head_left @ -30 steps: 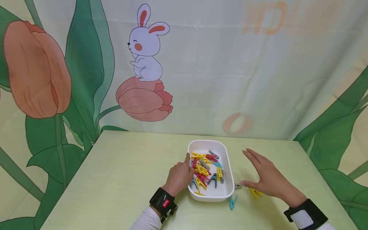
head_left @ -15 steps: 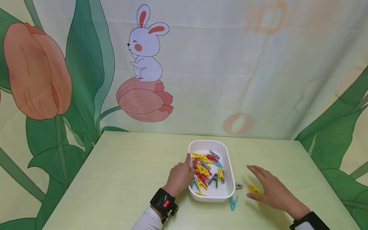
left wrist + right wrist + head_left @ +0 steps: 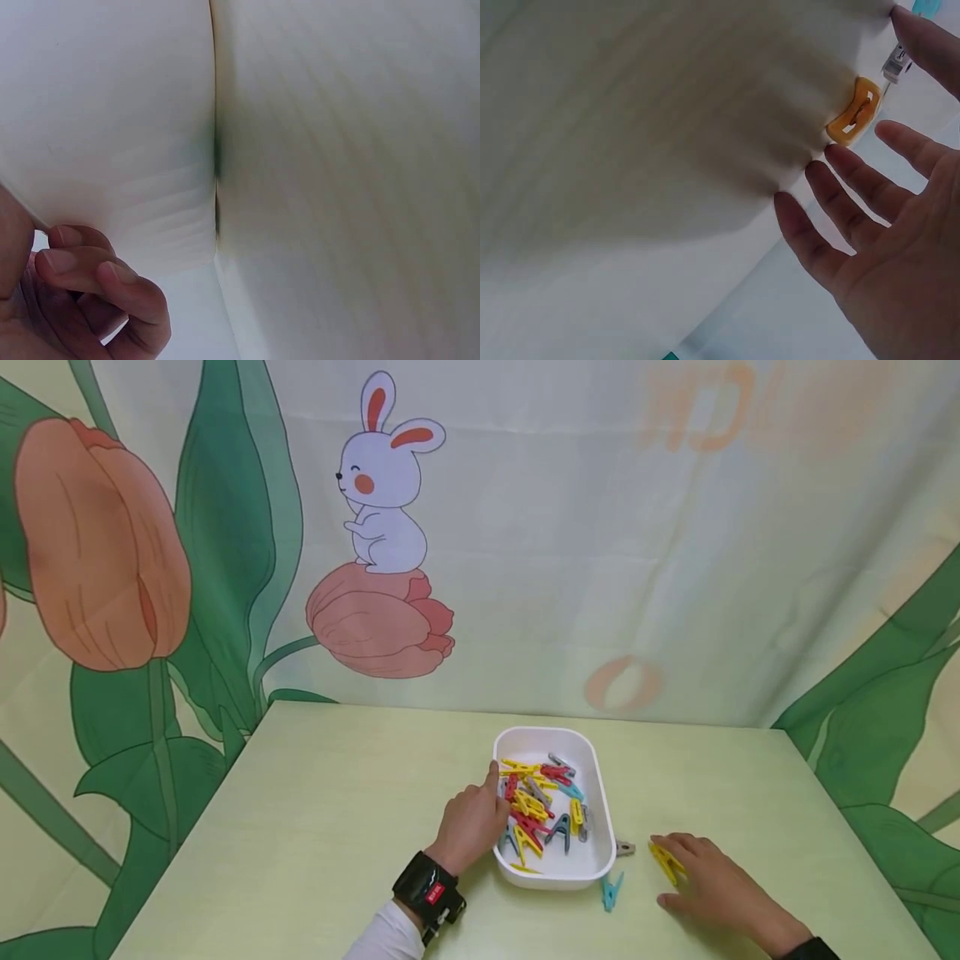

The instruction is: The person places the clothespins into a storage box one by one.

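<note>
A white plastic basket (image 3: 555, 881) stands on the table with several yellow, red, blue and grey clothespins inside. At its left rim my left hand (image 3: 467, 828) holds on, index finger lying along the edge; in the left wrist view the fingers (image 3: 135, 292) curl beside the outer wall. To the right of the basket, my right hand (image 3: 720, 889) reaches low over the table with fingers spread. Its fingertips are right at a yellow clothespin (image 3: 666, 863), also in the right wrist view as an orange-yellow clothespin (image 3: 855, 112) between finger and thumb.
A grey clothespin (image 3: 626, 848) lies against the basket's right side. Near the basket's front right corner is a blue clothespin (image 3: 611, 892). Behind the pale table (image 3: 360, 793) hangs a cloth (image 3: 525, 568) printed with a rabbit and tulips.
My right hand has moved right and toward the front of the table, lowering around the yellow clothespin. My left hand has stayed at the basket's rim.
</note>
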The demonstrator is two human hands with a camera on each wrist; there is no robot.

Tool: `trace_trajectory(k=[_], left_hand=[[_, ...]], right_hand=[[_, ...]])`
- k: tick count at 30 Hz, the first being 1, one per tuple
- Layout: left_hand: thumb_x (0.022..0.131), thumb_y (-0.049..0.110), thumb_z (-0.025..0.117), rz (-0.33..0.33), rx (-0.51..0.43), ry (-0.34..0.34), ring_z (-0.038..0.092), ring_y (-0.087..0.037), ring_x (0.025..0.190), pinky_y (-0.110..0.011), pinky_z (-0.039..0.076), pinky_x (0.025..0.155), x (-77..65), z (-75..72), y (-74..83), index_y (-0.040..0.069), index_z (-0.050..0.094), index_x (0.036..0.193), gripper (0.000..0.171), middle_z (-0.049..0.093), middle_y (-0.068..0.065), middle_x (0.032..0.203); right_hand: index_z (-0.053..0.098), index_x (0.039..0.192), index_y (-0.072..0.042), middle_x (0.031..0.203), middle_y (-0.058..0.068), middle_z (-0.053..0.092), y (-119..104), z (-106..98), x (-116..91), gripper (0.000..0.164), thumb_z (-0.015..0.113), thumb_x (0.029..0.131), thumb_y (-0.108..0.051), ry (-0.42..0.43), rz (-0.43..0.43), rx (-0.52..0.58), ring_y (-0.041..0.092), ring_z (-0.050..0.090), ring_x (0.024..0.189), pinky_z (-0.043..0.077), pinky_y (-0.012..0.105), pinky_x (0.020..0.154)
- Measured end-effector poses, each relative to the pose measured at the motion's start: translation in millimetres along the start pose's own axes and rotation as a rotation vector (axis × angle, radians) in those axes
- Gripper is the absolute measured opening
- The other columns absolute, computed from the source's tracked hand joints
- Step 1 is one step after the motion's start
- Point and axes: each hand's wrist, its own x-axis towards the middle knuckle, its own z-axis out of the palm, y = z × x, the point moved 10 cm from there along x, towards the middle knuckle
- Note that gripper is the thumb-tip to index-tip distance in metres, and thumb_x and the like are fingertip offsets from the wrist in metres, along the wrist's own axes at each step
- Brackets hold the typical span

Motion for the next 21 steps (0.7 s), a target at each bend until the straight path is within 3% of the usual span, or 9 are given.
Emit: trace_trajectory(k=[6, 10, 15, 21], left_hand=[[0.096, 0.022, 0.056, 0.015, 0.006, 0.014, 0.045, -0.016, 0.049, -0.028, 0.03, 0.047, -0.4, -0.2, 1.0, 0.0, 0.034, 0.151, 0.063, 0.049, -0.003, 0.059], [0.094, 0.021, 0.056, 0.036, 0.014, 0.022, 0.045, -0.016, 0.052, -0.03, 0.031, 0.047, -1.0, -0.8, 3.4, -0.002, 0.036, 0.15, 0.063, 0.051, -0.004, 0.061], [0.094, 0.021, 0.056, 0.035, 0.026, 0.021, 0.045, -0.016, 0.052, -0.03, 0.031, 0.047, -2.4, 0.5, 2.7, -0.002, 0.037, 0.149, 0.063, 0.049, -0.003, 0.06], [0.095, 0.021, 0.057, 0.024, 0.013, 0.03, 0.044, -0.016, 0.049, -0.029, 0.03, 0.046, 0.2, -1.4, 1.1, -0.001, 0.036, 0.15, 0.063, 0.049, -0.003, 0.058]], right_hand=[[0.056, 0.137, -0.019, 0.119, 0.004, 0.057, 0.1, -0.1, -1.3, 0.071, 0.079, 0.076, -0.047, 0.005, -0.003, 0.0, 0.019, 0.054, 0.1, 0.053, 0.048, 0.086], [0.056, 0.135, -0.016, 0.108, 0.002, 0.056, -0.3, 0.7, -2.9, 0.061, 0.078, 0.08, -0.029, 0.002, -0.012, 0.023, 0.016, 0.052, 0.088, 0.051, 0.041, 0.078], [0.056, 0.134, -0.016, 0.102, 0.0, 0.056, -1.8, 1.7, -5.8, 0.055, 0.074, 0.082, -0.018, 0.016, -0.029, 0.05, 0.014, 0.05, 0.083, 0.049, 0.038, 0.075], [0.057, 0.132, -0.018, 0.101, -0.002, 0.055, -5.7, -4.2, -6.5, 0.054, 0.071, 0.081, -0.015, 0.071, -0.072, 0.034, 0.012, 0.049, 0.082, 0.048, 0.035, 0.074]])
